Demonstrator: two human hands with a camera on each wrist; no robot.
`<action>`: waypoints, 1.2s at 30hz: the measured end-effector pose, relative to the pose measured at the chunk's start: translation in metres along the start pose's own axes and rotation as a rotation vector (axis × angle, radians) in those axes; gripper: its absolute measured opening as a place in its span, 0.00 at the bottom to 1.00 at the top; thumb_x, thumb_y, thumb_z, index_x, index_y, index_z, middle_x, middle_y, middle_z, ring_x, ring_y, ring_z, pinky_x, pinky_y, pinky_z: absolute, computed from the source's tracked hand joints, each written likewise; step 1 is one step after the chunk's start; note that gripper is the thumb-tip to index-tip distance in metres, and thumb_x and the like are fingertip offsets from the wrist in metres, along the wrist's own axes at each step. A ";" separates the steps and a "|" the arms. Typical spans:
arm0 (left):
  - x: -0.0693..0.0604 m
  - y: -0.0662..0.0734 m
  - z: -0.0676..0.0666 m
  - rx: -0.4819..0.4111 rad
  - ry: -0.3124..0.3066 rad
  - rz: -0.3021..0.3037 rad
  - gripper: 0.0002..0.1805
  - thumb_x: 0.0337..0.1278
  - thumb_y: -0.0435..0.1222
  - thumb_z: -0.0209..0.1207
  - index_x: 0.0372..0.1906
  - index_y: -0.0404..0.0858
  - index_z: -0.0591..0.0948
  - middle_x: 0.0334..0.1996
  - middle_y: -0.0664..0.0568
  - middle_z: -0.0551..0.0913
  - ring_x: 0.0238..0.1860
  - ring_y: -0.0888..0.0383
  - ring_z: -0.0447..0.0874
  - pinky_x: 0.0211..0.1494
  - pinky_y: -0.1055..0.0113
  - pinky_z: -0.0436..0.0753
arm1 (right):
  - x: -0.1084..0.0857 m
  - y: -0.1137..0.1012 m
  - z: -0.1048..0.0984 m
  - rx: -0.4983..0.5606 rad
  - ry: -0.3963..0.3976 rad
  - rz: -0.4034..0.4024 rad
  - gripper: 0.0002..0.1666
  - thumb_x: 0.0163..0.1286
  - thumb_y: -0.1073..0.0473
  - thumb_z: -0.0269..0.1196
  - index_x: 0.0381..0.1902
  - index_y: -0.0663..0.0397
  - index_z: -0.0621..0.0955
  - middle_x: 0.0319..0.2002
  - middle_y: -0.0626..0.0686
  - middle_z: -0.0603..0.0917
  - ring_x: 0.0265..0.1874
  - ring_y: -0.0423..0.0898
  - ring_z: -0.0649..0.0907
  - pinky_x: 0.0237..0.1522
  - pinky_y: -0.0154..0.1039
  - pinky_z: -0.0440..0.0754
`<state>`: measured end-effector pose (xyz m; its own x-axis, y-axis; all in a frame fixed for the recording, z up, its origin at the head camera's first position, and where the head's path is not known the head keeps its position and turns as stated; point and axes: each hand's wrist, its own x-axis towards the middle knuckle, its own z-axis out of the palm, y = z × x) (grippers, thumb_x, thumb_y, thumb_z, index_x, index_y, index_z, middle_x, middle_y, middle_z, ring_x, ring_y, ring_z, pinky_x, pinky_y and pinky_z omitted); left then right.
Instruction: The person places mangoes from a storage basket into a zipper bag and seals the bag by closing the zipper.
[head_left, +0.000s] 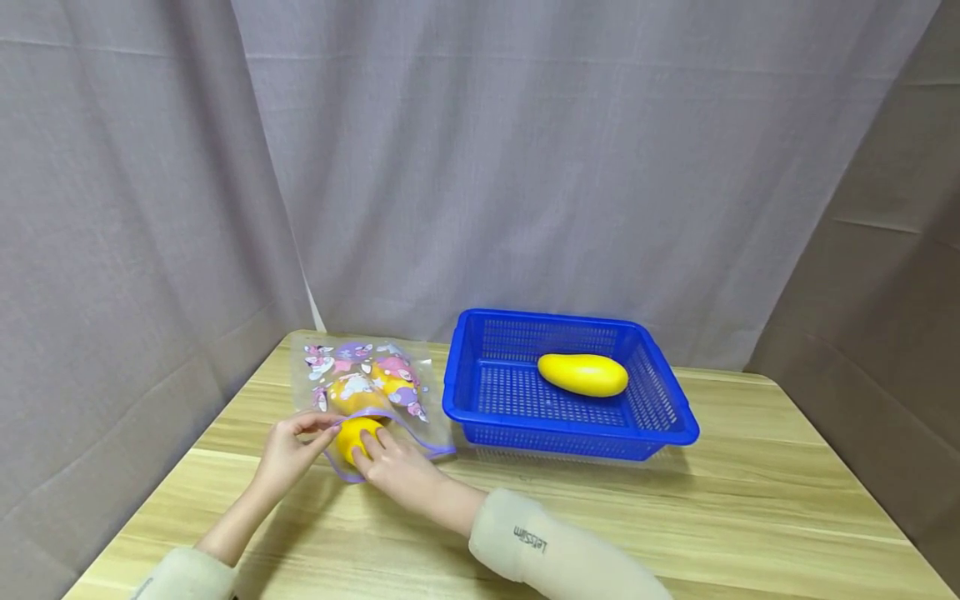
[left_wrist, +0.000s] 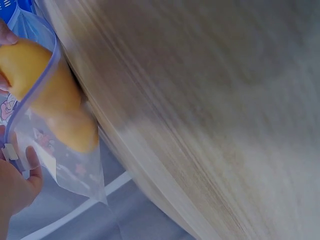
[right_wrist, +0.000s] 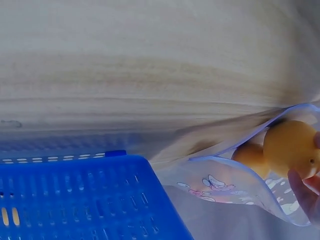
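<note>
A clear slider-zip bag (head_left: 442, 392) with cartoon prints and a purple rim lies at the table's left, its mouth facing me. My left hand (head_left: 288, 450) pinches the left side of that rim, close to the white slider (left_wrist: 10, 151) in the left wrist view. At the mouth, my right hand (head_left: 405, 473) holds a round yellow-orange fruit (head_left: 350, 437), apparently an orange, partly within the bag. A small stem dimple shows on it in the right wrist view. Deeper inside are other yellow-orange fruits (left_wrist: 75, 132), partly hidden by the print.
Right of the bag stands a blue plastic basket (head_left: 570, 429) with slotted walls. One long yellow fruit (head_left: 583, 375), like a mango or papaya, lies in it. Grey curtains (head_left: 525, 167) hang behind and beside the wooden table (head_left: 720, 517).
</note>
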<state>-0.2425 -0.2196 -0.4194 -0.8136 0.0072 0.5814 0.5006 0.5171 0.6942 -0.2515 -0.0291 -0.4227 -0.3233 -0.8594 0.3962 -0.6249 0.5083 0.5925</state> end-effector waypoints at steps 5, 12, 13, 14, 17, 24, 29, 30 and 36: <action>-0.001 0.002 0.000 0.017 0.008 -0.007 0.05 0.48 0.22 0.63 0.33 0.29 0.84 0.31 0.39 0.85 0.33 0.76 0.76 0.35 0.81 0.82 | 0.007 -0.003 0.006 -0.039 0.031 -0.002 0.18 0.65 0.58 0.58 0.52 0.41 0.81 0.50 0.46 0.82 0.45 0.42 0.79 0.41 0.26 0.82; -0.001 0.030 -0.003 0.038 0.009 -0.021 0.06 0.45 0.17 0.61 0.31 0.24 0.83 0.29 0.37 0.84 0.31 0.71 0.79 0.36 0.81 0.81 | 0.012 -0.006 0.018 -0.059 0.019 0.026 0.19 0.64 0.59 0.58 0.54 0.43 0.80 0.53 0.49 0.81 0.46 0.44 0.81 0.41 0.28 0.84; -0.001 0.031 -0.003 0.038 0.009 -0.020 0.06 0.45 0.17 0.61 0.31 0.24 0.83 0.29 0.37 0.84 0.31 0.71 0.79 0.36 0.81 0.81 | 0.012 -0.006 0.020 -0.051 -0.001 0.029 0.20 0.65 0.60 0.57 0.55 0.43 0.79 0.54 0.49 0.81 0.47 0.44 0.82 0.43 0.29 0.84; -0.001 0.031 -0.003 0.036 0.011 -0.019 0.06 0.45 0.17 0.61 0.31 0.24 0.83 0.29 0.37 0.84 0.31 0.71 0.79 0.36 0.81 0.81 | 0.012 -0.006 0.021 -0.041 -0.022 0.033 0.21 0.65 0.60 0.57 0.56 0.43 0.78 0.55 0.49 0.80 0.48 0.44 0.82 0.44 0.29 0.84; -0.001 0.020 -0.002 0.025 0.014 -0.021 0.05 0.47 0.19 0.62 0.32 0.27 0.83 0.29 0.39 0.85 0.32 0.74 0.78 0.36 0.82 0.81 | 0.012 -0.006 0.024 -0.005 -0.090 0.040 0.24 0.65 0.61 0.58 0.60 0.44 0.75 0.60 0.51 0.77 0.53 0.46 0.80 0.49 0.32 0.83; -0.001 -0.001 0.000 -0.024 0.007 -0.023 0.05 0.48 0.22 0.62 0.33 0.28 0.84 0.31 0.39 0.85 0.32 0.71 0.81 0.36 0.81 0.82 | 0.020 -0.009 0.024 0.140 -0.224 0.064 0.30 0.64 0.63 0.60 0.65 0.50 0.70 0.65 0.55 0.71 0.62 0.50 0.74 0.64 0.37 0.73; -0.001 0.000 -0.001 -0.018 0.000 -0.022 0.05 0.49 0.23 0.63 0.34 0.28 0.84 0.31 0.38 0.85 0.32 0.62 0.84 0.37 0.81 0.82 | 0.028 -0.012 0.026 0.185 -0.282 0.087 0.35 0.61 0.65 0.62 0.67 0.56 0.67 0.64 0.56 0.71 0.63 0.51 0.72 0.67 0.36 0.69; -0.001 0.001 -0.001 -0.016 0.000 -0.025 0.05 0.49 0.22 0.62 0.34 0.28 0.84 0.31 0.39 0.85 0.32 0.63 0.84 0.37 0.81 0.82 | 0.030 -0.012 0.026 0.190 -0.293 0.096 0.36 0.60 0.65 0.62 0.67 0.56 0.66 0.64 0.55 0.71 0.63 0.50 0.72 0.67 0.36 0.69; 0.000 0.001 -0.002 -0.013 0.009 -0.031 0.06 0.48 0.22 0.63 0.34 0.28 0.84 0.32 0.39 0.85 0.32 0.65 0.83 0.37 0.81 0.81 | 0.032 -0.012 0.025 0.281 -0.334 0.165 0.40 0.59 0.66 0.63 0.69 0.55 0.63 0.67 0.58 0.67 0.65 0.54 0.70 0.65 0.37 0.72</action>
<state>-0.2410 -0.2205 -0.4179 -0.8262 -0.0165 0.5631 0.4791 0.5054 0.7177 -0.2717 -0.0647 -0.4344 -0.6165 -0.7629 0.1945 -0.6995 0.6442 0.3095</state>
